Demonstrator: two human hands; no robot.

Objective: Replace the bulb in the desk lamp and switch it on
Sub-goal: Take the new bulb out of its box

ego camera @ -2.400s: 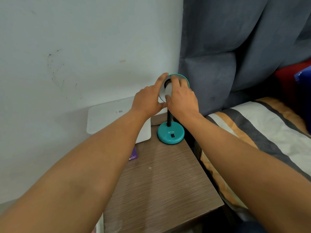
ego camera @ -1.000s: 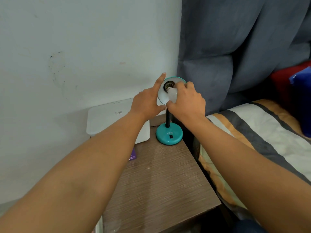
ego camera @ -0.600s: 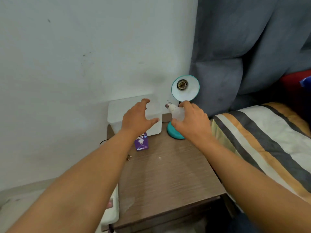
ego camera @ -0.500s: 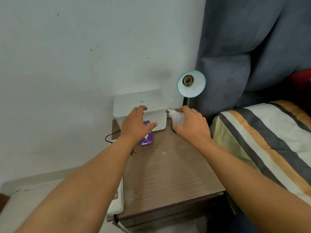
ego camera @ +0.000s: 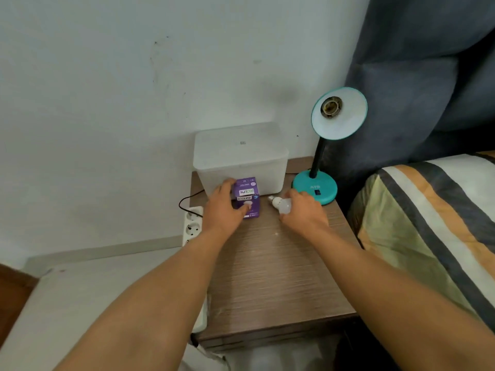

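Observation:
A teal desk lamp [ego camera: 316, 187] stands at the back right of the wooden bedside table [ego camera: 278, 277]. Its shade [ego camera: 340, 121] faces me, and the socket [ego camera: 331, 106] in it is bare. My right hand [ego camera: 304, 214] holds a white bulb [ego camera: 281, 204] low over the table, with the screw base pointing left. A small purple bulb box [ego camera: 246, 196] stands in front of a white container, and my left hand [ego camera: 223, 210] is closed around it, thumb on its front.
The white lidded plastic container [ego camera: 241, 156] sits against the wall behind the box. A white power strip [ego camera: 192, 223] with a black cable hangs at the table's left edge. A striped bedcover [ego camera: 428, 223] lies to the right, a grey curtain behind the lamp.
My right hand unscrewed the bulb from the lamp and brought it down to the table. My left hand left the shade and took hold of the purple box. The view tilted down.

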